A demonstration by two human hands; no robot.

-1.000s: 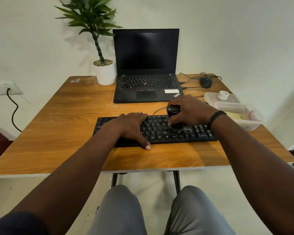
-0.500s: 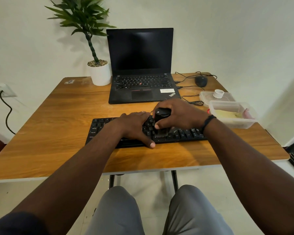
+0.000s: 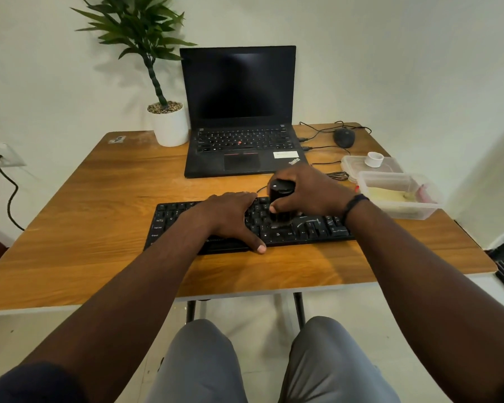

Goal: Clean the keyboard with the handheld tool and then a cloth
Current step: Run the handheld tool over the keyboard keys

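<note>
A black keyboard (image 3: 312, 229) lies across the wooden table (image 3: 99, 228) in front of me. My right hand (image 3: 312, 190) grips a black cylindrical handheld tool (image 3: 280, 205) that stands upright with its lower end on the keys right of centre. My left hand (image 3: 230, 216) lies flat on the middle of the keyboard, fingers spread, thumb at the front edge. A yellowish cloth (image 3: 387, 194) lies inside a clear plastic box (image 3: 431, 199) at the right.
A black open laptop (image 3: 239, 112) stands behind the keyboard, a potted plant (image 3: 169, 123) to its left. A black mouse (image 3: 344, 137) with cables lies back right. The box lid (image 3: 358, 164) carries a small white cap (image 3: 374, 159). My knees are under the table edge.
My right hand has slid the tool leftward along the keys, from the right part toward the centre. My left hand has stayed flat on the keyboard. The view shifted slightly.
</note>
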